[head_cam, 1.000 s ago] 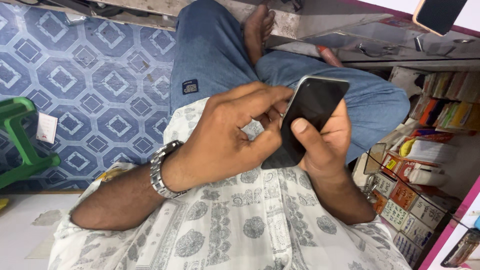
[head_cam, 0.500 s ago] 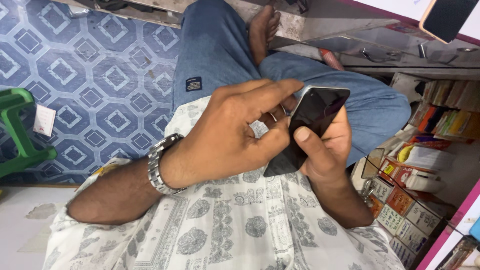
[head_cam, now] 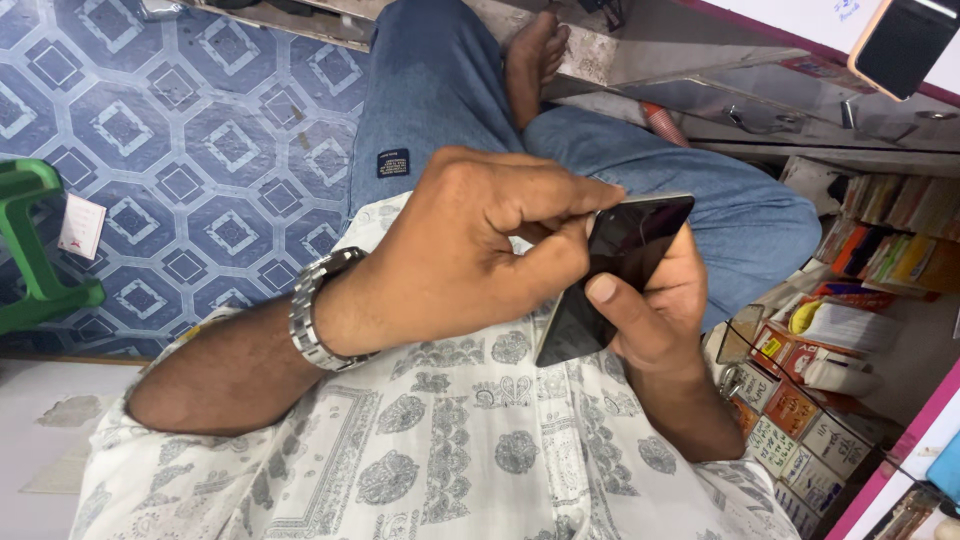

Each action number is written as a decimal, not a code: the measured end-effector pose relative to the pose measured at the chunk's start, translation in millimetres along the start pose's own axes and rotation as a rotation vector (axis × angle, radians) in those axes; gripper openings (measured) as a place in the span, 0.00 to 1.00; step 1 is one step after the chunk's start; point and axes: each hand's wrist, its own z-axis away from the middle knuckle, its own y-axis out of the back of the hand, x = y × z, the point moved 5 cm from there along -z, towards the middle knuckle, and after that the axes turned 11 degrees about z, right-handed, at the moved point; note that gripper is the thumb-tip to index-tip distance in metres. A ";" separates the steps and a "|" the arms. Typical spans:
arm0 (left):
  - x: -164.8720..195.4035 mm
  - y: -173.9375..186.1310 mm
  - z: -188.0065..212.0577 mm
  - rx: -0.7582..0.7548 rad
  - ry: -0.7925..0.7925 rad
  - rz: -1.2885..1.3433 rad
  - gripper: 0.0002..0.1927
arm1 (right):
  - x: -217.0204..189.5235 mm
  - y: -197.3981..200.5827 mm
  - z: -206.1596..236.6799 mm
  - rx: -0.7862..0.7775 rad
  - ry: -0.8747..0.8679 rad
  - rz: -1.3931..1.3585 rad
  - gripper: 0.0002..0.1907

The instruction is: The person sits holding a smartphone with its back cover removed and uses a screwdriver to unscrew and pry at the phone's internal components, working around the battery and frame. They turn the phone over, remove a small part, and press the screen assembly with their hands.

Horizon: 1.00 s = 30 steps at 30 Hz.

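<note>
A black phone with a dark screen sits tilted over my lap. My right hand grips it from behind and below, thumb lying on the screen's lower half. My left hand, with a metal wristwatch on its wrist, comes in from the left with fingers curled. Its forefinger and thumb pinch the phone's upper left edge. The phone's lower end is hidden behind my left hand. I sit in a white patterned shirt and blue jeans, one bare foot tucked up.
The floor has blue patterned tiles. A green plastic stool and a small paper card are at the left. Stacked small boxes and packets fill shelves at the right. Another phone lies at the top right.
My left hand's fingers have curled tighter and shifted onto the phone's upper edge. The phone has tilted a little in my right hand.
</note>
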 end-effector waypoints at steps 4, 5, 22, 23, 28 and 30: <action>0.0 4.9 2.9 -0.033 0.043 0.086 0.11 | -12.8 7.8 0.1 -0.063 -0.008 0.159 0.23; 0.0 5.6 4.0 -0.039 0.054 0.115 0.11 | -16.2 9.6 -0.2 -0.088 -0.026 0.201 0.23; -8.9 13.0 25.8 -0.276 0.404 0.465 0.14 | -31.5 3.3 -1.0 -0.499 -0.208 0.330 0.19; -9.4 12.5 26.9 -0.295 0.423 0.509 0.14 | -32.4 2.7 -2.6 -0.533 -0.206 0.358 0.19; -14.9 10.0 31.8 -0.307 0.501 0.437 0.13 | -36.5 -3.8 -6.8 -0.669 -0.253 0.431 0.18; -13.5 10.1 32.6 -0.310 0.491 0.413 0.13 | -35.9 -7.0 -7.0 -0.690 -0.307 0.420 0.18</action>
